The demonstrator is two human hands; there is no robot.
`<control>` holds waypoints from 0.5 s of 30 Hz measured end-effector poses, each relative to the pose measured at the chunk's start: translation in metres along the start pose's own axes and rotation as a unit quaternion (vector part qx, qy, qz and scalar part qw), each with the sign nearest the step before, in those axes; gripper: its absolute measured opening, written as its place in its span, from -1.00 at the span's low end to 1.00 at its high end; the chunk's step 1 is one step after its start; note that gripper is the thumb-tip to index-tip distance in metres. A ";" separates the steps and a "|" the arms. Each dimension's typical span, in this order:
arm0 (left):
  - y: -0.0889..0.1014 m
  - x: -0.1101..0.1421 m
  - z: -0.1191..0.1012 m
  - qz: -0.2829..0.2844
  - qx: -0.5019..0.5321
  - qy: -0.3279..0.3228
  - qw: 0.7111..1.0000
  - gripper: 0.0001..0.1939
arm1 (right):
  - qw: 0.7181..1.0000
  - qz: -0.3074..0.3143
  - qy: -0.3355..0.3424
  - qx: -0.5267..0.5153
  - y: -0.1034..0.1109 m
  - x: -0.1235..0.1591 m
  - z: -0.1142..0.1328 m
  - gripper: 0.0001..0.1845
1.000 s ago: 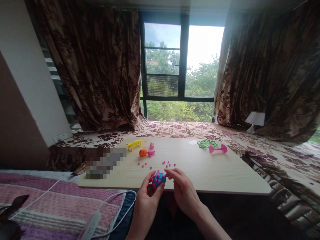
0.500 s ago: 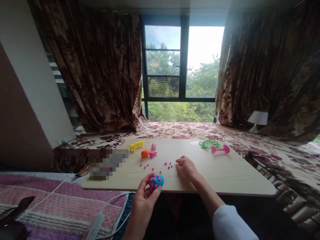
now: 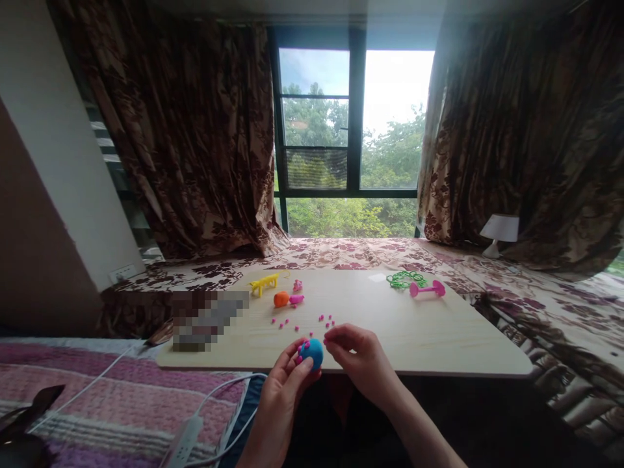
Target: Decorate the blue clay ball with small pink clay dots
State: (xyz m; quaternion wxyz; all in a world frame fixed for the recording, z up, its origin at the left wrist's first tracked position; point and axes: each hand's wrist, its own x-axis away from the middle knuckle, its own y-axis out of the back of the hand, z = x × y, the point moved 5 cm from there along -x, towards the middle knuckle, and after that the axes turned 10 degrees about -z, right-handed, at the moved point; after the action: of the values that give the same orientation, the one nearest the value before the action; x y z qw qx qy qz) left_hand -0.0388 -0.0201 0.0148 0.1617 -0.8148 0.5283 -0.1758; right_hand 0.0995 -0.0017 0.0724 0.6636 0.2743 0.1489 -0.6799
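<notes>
My left hand (image 3: 285,383) is wrapped round a blue clay ball (image 3: 312,353) at the table's near edge. Pink dots stud the ball's left side; the side facing right is plain blue. Just right of the ball, my right hand (image 3: 358,354) has thumb and forefinger pinched together. What sits between those fingertips, if anything, is too small to make out. Several small pink balls (image 3: 321,318) lie scattered on the table beyond my hands. Behind them are an orange clay lump (image 3: 281,299) and a pink clay piece (image 3: 296,299).
On the pale tabletop (image 3: 439,344) stand a yellow toy animal (image 3: 264,283), a small pink figure (image 3: 298,285), green string (image 3: 404,280) and a pink dumbbell-shaped toy (image 3: 427,290). A blurred patch covers the left end. A power strip (image 3: 182,442) lies at lower left, a lamp (image 3: 500,229) far right.
My right hand has come from the scattered pink balls back and left to beside the blue ball. My left hand has turned the ball, bringing a plain blue side to the right.
</notes>
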 end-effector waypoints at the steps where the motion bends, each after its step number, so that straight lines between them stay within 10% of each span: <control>1: -0.001 0.001 0.000 0.003 0.000 0.002 1.000 -0.40 | 1.000 -0.002 0.015 -0.002 -0.001 0.001 0.007 -0.90; 15: 0.000 0.015 -0.008 0.019 -0.033 -0.032 0.999 -0.43 | 0.981 -0.003 0.151 0.125 -0.007 0.018 0.025 -0.59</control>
State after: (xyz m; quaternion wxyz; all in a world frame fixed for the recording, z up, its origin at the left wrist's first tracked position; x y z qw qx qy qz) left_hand -0.0367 -0.0347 0.0238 0.1552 -0.8148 0.5434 -0.1292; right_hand 0.0886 -0.0299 0.0812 0.5922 0.4542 0.1621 -0.6456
